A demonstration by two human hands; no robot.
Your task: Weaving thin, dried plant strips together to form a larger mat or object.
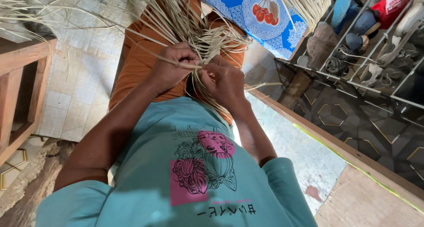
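Observation:
My left hand (173,65) and my right hand (226,80) meet over my lap, both closed on thin pale straw strips (194,30). The strips fan upward and outward from my fingers in a loose bundle, and several cross between the two hands. One long strip runs from the left hand's fingers toward the upper left. Beneath the hands lie my orange trousers (137,63), and my teal printed shirt (185,165) fills the lower view.
A blue cloth with a cherry print (256,10) lies ahead. A metal shoe rack (371,45) with several shoes stands at the right. A wooden frame (22,90) stands at the left on pale floor tiles. A wooden ledge (335,143) runs diagonally at the right.

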